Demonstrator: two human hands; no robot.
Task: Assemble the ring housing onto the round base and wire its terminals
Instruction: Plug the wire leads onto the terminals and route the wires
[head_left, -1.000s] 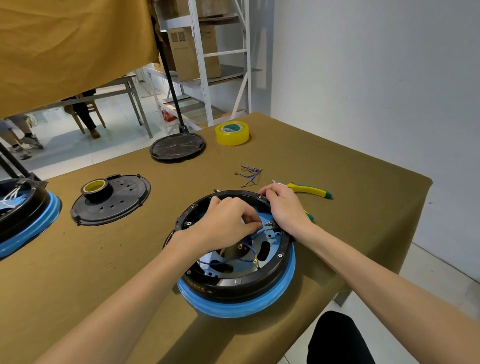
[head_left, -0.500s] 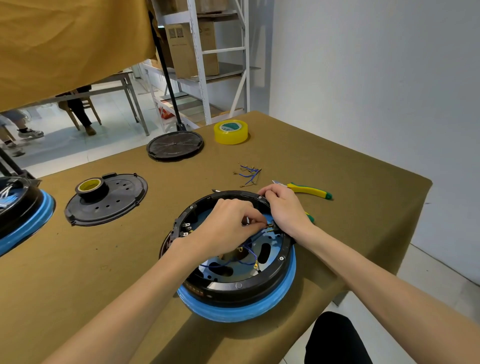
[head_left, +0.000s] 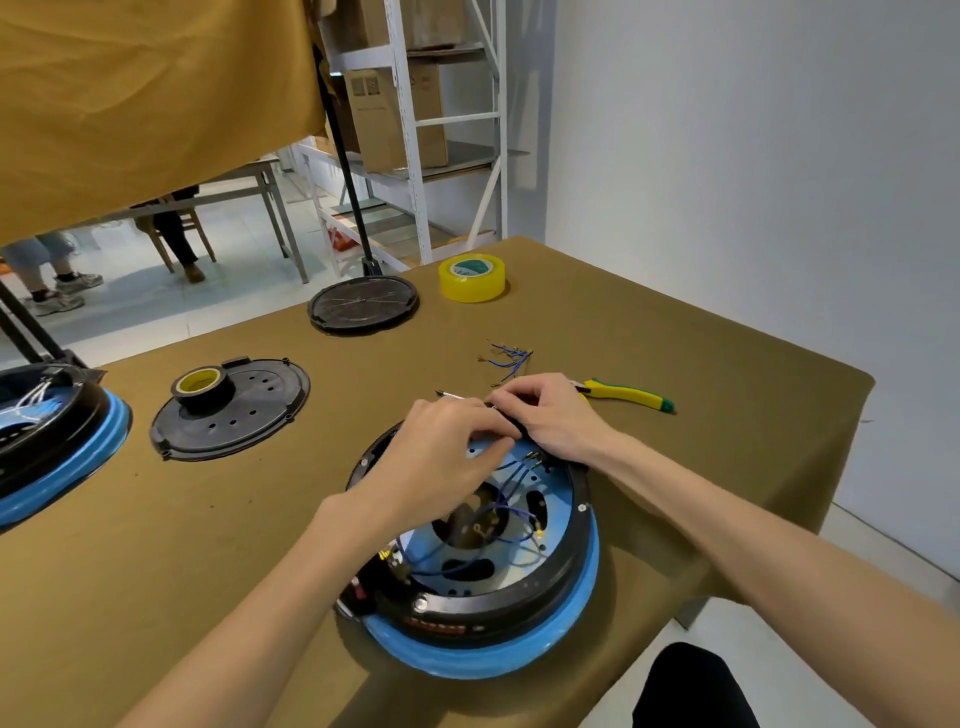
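The black ring housing (head_left: 524, 597) sits on the round blue base (head_left: 493, 649) near the table's front edge. Thin blue wires (head_left: 511, 512) run across its blue inner plate to small terminals by the far right rim. My left hand (head_left: 441, 462) reaches over the housing's middle, its fingertips pinching a wire end near the far rim. My right hand (head_left: 550, 415) lies on the far rim, fingers curled around the rim by the same spot. The terminal between both hands is hidden by my fingers.
Loose blue wires (head_left: 506, 358) and yellow-green pliers (head_left: 628, 397) lie just beyond my hands. A yellow tape roll (head_left: 471, 278), a black round lid (head_left: 363, 304), a black cover plate (head_left: 234, 410) carrying a small tape roll (head_left: 200, 384), and a second blue-based unit (head_left: 57, 441) occupy the table.
My left hand has moved up toward the far rim, closer to my right hand. The lower part of the inner plate and its wires have come into view.
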